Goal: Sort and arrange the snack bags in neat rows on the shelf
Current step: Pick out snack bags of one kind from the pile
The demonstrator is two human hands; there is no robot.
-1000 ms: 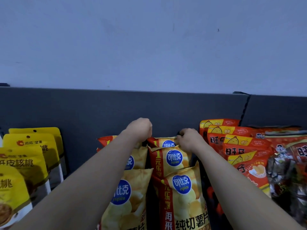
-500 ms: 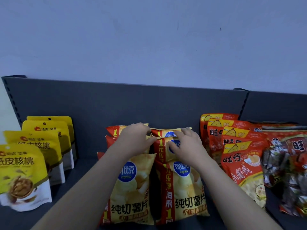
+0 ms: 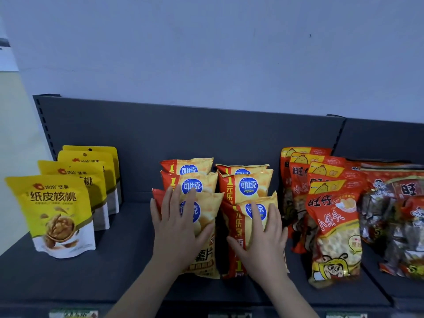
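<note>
Two rows of yellow-and-red potato chip bags stand in the middle of the dark grey shelf [image 3: 128,260], three bags deep in each row, all upright and facing forward. The left hand [image 3: 179,228] lies flat against the left front chip bag [image 3: 205,255], fingers straight and pointing up, thumb spread out to the right; it presses on the bag and grasps nothing. The right hand [image 3: 261,239] lies flat in the same way on the right front chip bag [image 3: 238,219], fingers extended upward and thumb out to the left, likewise released and only pressing. The two front bags stand just beside each other, their inner edges nearly touching. Behind them rise the left middle chip bag [image 3: 195,183] and the right middle chip bag [image 3: 247,184], then the left back chip bag [image 3: 187,167] and the right back chip bag [image 3: 241,170], each showing its top above the one in front.

To the left, well apart from the chips, four yellow walnut pouches [image 3: 57,214] stand in a row running back toward the back panel [image 3: 206,134]. To the right, near the right hand, a row of red snack bags [image 3: 332,226] stands one behind another, and beside that, at the frame edge, are red bags of wrapped sweets [image 3: 394,203]. A pale wall [image 3: 206,53] rises above the back panel
</note>
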